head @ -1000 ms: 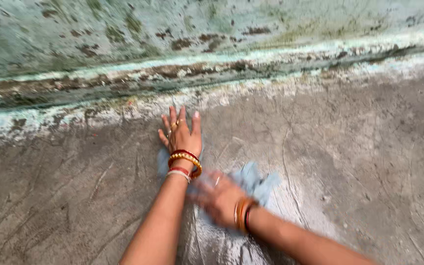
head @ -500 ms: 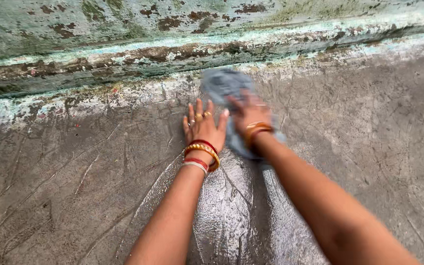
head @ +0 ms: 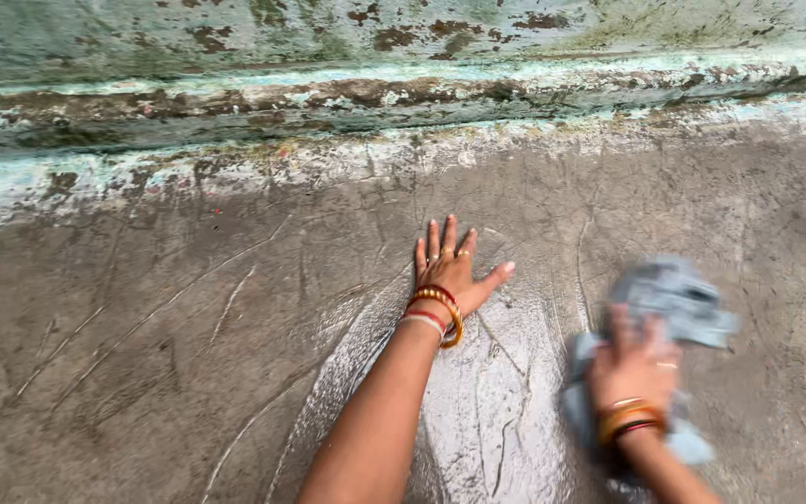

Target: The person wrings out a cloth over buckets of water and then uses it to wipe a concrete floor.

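The left hand lies flat on the concrete floor, palm down, fingers spread open toward the far side, bangles at the wrist. To its right, well apart and nearer, the right hand presses down on a crumpled grey-blue cloth, fingers curled over it; the hand is blurred. A wet sheen covers the floor between them. A stained, peeling wall runs along the far edge.

Bare grey concrete floor, scratched, with a wet shiny patch near the bottom edge. Beyond the floor, a low stepped ledge in peeling pale-green paint with brown stains. Even daylight, no hard shadows.
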